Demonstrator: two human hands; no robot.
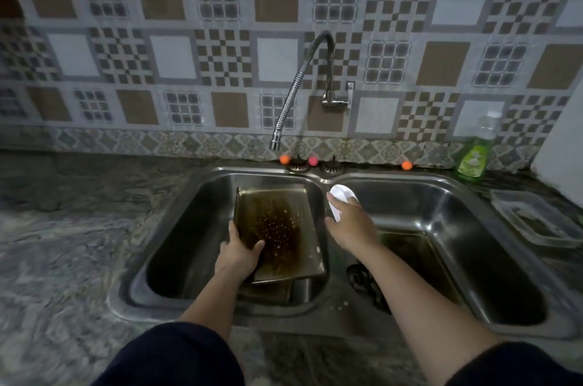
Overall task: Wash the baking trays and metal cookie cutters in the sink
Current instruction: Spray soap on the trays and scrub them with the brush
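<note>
A rectangular, brown-stained metal baking tray [277, 228] is held tilted in the left basin of the double stainless-steel sink [220, 306], its long axis running away from the person. Its near-left edge is gripped by the left hand [238, 254], thumb laid inside. Just right of the tray, a small white object [340, 198] is clasped by the right hand [350, 221], over the divider. Another tray [268, 289] lies beneath; something dark [359, 281] sits in the right basin.

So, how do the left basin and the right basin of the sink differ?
The left basin holds a stained baking tray tilted up, gripped by the left hand; the right basin has a dark tray lying flat at its bottom. The faucet spout hangs over the left basin, not the right one. Both are shiny steel.
</note>
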